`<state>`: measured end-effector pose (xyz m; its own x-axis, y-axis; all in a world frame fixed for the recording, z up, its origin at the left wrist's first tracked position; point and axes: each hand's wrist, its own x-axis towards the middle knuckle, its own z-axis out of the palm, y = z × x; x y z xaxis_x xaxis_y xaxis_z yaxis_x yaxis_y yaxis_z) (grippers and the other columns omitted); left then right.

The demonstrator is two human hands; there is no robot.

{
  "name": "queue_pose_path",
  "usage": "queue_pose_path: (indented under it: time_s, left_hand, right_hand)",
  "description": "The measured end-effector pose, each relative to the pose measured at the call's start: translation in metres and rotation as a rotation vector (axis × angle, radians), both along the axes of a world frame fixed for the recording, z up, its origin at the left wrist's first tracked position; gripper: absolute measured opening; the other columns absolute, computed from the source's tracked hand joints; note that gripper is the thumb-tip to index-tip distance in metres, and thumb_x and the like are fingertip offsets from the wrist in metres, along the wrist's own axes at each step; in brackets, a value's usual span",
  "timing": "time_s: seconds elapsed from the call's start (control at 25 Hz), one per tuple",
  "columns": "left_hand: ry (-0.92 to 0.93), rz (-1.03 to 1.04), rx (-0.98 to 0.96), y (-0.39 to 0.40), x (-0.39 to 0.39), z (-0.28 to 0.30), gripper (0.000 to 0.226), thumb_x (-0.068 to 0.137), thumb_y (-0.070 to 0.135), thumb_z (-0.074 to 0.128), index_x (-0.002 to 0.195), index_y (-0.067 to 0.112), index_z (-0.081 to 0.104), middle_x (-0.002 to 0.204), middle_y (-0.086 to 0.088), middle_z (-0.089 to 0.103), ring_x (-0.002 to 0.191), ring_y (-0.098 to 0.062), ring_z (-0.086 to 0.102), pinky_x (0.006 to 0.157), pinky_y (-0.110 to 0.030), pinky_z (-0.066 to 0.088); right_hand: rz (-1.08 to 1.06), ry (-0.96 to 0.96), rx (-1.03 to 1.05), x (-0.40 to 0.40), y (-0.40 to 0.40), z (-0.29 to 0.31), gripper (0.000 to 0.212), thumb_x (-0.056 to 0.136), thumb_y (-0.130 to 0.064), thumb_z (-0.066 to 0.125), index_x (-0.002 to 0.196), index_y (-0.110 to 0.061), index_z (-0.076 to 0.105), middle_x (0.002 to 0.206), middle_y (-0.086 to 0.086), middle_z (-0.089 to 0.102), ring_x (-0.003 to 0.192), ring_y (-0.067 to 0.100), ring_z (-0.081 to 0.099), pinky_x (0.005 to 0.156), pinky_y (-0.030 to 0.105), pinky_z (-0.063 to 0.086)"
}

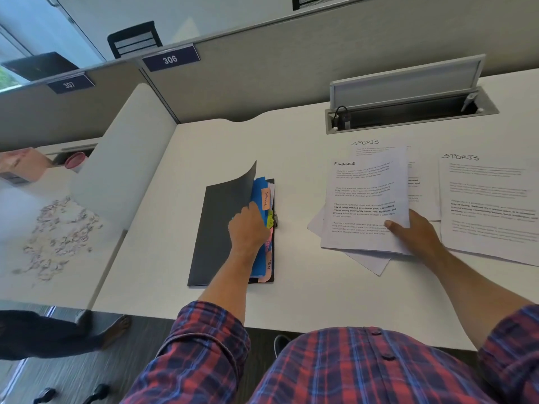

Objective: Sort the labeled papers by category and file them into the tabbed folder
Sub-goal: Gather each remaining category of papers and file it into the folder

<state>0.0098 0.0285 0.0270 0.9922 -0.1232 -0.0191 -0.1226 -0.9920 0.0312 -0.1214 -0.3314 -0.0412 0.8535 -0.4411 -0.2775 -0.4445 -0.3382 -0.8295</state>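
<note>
I am judging the filing as barely started: several labeled sheets are still lying loose toward the desk's (306, 298) right edge. My left hand (248, 228) is reaching into the tabbed folder (221, 234) near the desk's middle, fingers curled among its blue dividers, cover lifted. My right hand (414, 231) is pinching the FINANCE sheet (364, 196) atop that stack; a SPORTS sheet (490, 205) is lying just beside.

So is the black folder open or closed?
Partly open. The left hand lifts the black folder's cover, which curls up at the top corner, so the blue dividers and coloured tabs show underneath.
</note>
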Motion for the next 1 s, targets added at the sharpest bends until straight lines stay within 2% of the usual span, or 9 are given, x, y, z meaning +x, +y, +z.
queue_pose_path:
  time_s: [0.2, 0.32, 0.44, 0.68, 0.84, 1.0]
  left_hand:
    - [-0.026, -0.065, -0.04, -0.01, -0.005, -0.009, 0.054, 0.086, 0.036, 0.069, 0.128, 0.015, 0.042, 0.109, -0.002, 0.06, 0.093, -0.019, 0.061, 0.066, -0.031, 0.045]
    - [0.019, -0.071, -0.045, -0.019, -0.009, -0.013, 0.079, 0.082, 0.048, 0.074, 0.14, 0.013, 0.034, 0.115, -0.003, 0.056, 0.101, -0.021, 0.06, 0.075, -0.036, 0.053]
    - [0.049, -0.074, -0.028, -0.023, -0.01, -0.015, 0.089, 0.08, 0.043, 0.078, 0.146, 0.01, 0.027, 0.121, -0.005, 0.054, 0.105, -0.022, 0.058, 0.076, -0.037, 0.053]
    - [0.053, -0.052, -0.08, -0.028, -0.006, -0.005, 0.081, 0.078, 0.025, 0.077, 0.144, 0.011, 0.032, 0.12, -0.005, 0.056, 0.104, -0.023, 0.06, 0.078, -0.038, 0.056]
    - [0.034, -0.048, -0.087, -0.028, 0.003, 0.006, 0.06, 0.085, 0.012, 0.07, 0.137, 0.01, 0.042, 0.114, -0.005, 0.06, 0.094, -0.021, 0.064, 0.074, -0.034, 0.056]
    - [0.032, -0.06, -0.131, -0.027, 0.008, 0.017, 0.045, 0.087, 0.012, 0.069, 0.125, 0.011, 0.045, 0.106, -0.006, 0.059, 0.084, -0.02, 0.061, 0.067, -0.031, 0.05]
  right_hand:
    - [-0.003, -0.01, 0.001, -0.001, 0.0, 0.002, 0.048, 0.094, -0.034, 0.067, 0.136, -0.012, 0.056, 0.134, 0.009, 0.063, 0.12, 0.032, 0.058, 0.1, 0.043, 0.046]
    - [-0.001, -0.01, -0.007, 0.0, 0.001, 0.002, 0.048, 0.095, -0.033, 0.067, 0.136, -0.011, 0.056, 0.134, 0.01, 0.063, 0.121, 0.032, 0.058, 0.101, 0.043, 0.046]
    - [0.002, -0.016, -0.01, 0.001, 0.001, 0.002, 0.048, 0.094, -0.033, 0.067, 0.136, -0.012, 0.056, 0.134, 0.008, 0.063, 0.12, 0.031, 0.058, 0.098, 0.039, 0.045]
    - [0.017, -0.014, -0.018, 0.001, -0.001, 0.001, 0.048, 0.094, -0.034, 0.067, 0.136, -0.013, 0.056, 0.134, 0.008, 0.063, 0.12, 0.031, 0.058, 0.096, 0.038, 0.045]
    - [0.014, -0.009, -0.009, 0.002, -0.001, 0.0, 0.048, 0.094, -0.034, 0.067, 0.136, -0.013, 0.056, 0.134, 0.008, 0.064, 0.12, 0.031, 0.058, 0.096, 0.039, 0.045]
    - [0.012, -0.021, -0.001, 0.001, -0.001, -0.001, 0.047, 0.094, -0.033, 0.067, 0.136, -0.014, 0.056, 0.133, 0.007, 0.064, 0.118, 0.03, 0.059, 0.093, 0.036, 0.045]
